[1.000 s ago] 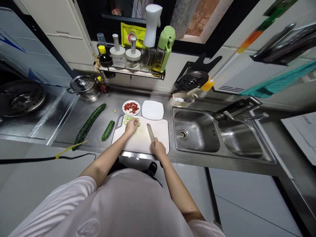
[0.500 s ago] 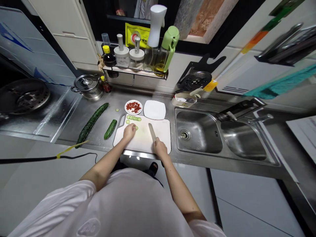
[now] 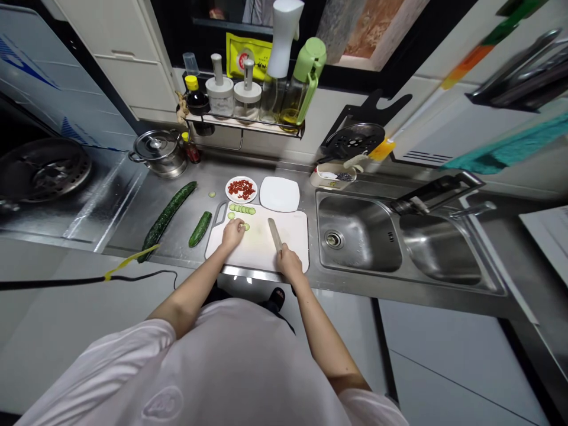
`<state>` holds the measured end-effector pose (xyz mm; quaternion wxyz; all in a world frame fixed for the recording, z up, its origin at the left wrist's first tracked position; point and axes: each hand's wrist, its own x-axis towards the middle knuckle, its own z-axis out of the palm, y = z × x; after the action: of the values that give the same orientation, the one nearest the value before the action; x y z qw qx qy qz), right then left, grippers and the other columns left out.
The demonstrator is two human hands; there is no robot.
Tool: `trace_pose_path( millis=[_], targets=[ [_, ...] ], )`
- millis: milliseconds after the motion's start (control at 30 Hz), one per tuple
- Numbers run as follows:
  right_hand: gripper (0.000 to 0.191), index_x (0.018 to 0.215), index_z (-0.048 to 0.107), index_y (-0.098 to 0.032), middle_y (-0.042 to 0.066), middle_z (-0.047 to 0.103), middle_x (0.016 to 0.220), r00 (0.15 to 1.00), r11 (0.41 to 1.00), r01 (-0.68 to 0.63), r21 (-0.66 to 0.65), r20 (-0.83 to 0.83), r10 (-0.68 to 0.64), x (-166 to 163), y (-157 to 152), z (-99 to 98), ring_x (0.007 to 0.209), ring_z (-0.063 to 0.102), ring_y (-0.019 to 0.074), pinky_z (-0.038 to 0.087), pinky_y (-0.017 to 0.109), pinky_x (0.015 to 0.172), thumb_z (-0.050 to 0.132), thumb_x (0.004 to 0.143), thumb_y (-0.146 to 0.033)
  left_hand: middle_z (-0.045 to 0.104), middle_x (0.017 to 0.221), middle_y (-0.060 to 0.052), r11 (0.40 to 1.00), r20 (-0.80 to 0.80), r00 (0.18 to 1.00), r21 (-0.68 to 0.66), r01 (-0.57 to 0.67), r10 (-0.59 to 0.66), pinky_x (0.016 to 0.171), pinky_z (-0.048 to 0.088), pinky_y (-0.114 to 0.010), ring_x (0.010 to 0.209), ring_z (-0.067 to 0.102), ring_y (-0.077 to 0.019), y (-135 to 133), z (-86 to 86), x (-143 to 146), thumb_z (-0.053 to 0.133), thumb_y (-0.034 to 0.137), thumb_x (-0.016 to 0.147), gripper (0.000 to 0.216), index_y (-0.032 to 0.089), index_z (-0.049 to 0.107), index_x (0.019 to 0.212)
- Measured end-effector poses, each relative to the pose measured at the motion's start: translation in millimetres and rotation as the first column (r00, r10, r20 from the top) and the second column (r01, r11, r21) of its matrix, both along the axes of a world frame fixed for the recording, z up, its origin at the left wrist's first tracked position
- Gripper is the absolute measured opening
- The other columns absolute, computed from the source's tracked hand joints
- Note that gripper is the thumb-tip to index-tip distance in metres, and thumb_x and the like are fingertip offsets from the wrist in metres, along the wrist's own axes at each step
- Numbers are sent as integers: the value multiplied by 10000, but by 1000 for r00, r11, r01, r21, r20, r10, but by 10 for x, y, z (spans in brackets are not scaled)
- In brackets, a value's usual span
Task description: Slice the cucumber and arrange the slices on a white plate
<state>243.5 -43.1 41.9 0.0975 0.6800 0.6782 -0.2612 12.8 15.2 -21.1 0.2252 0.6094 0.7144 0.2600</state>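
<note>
A white cutting board (image 3: 293, 234) lies on the steel counter in front of me. A row of thin cucumber slices (image 3: 242, 209) sits along its far left edge. My left hand (image 3: 232, 233) rests on the board with fingers curled over a few slices (image 3: 246, 226). My right hand (image 3: 289, 264) is closed round the handle of a knife (image 3: 275, 234), whose blade points away from me and lies flat over the middle of the board. A half cucumber (image 3: 200, 229) and a long whole cucumber (image 3: 167, 212) lie to the left of the board.
A small plate of chopped red chilli (image 3: 241, 189) and an empty white square plate (image 3: 279, 194) stand behind the board. A double sink (image 3: 359, 236) is to the right, a lidded steel pot (image 3: 158, 155) and stove at left. A bottle rack (image 3: 248, 121) hangs on the wall.
My left hand has drawn back from the row of slices toward the near left of the board. The right hand and knife have barely shifted.
</note>
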Motion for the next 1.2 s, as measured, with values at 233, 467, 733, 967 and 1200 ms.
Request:
trace_pose_path(
  millis=[233,467,733,967,1200],
  targets=[
    [273,1178,454,-191,117,663,967,1000,1000,17,11,2,-17,26,-10,-22,893,634,238,414,302,707,299,969,-271,625,794,-30,1000,90,996,16,-13,11,733,448,-263,741,581,-161,32,-66,-83,547,197,783,241,172,643,1002],
    [278,1180,455,-194,113,664,959,1000,1000,25,12,16,-26,16,-28,2,884,633,236,413,302,704,295,971,-285,623,781,-30,1000,115,993,17,-20,18,731,449,-261,745,583,-163,61,-102,-120,550,196,770,219,171,650,964],
    [298,1188,478,-197,113,666,1005,991,991,-125,42,43,123,-126,-130,167,955,623,234,411,306,774,288,987,-307,624,780,-19,998,162,986,-34,-44,49,703,440,-252,732,580,-156,104,-111,-136,581,201,750,213,178,641,953],
    [268,1158,498,-194,122,661,1013,975,977,-214,2,52,214,-303,-148,293,948,631,233,423,307,783,313,988,-289,640,786,-15,993,123,988,-84,-78,88,689,424,-250,728,589,-156,132,-78,-117,596,211,752,191,185,637,938],
    [276,1165,490,-186,136,654,1034,968,969,-246,-20,55,246,-336,-128,320,963,626,235,427,313,788,294,993,-277,647,804,-16,991,105,991,-115,-67,79,715,427,-249,753,593,-155,133,-39,-115,577,199,760,222,182,642,972]
  ],
)
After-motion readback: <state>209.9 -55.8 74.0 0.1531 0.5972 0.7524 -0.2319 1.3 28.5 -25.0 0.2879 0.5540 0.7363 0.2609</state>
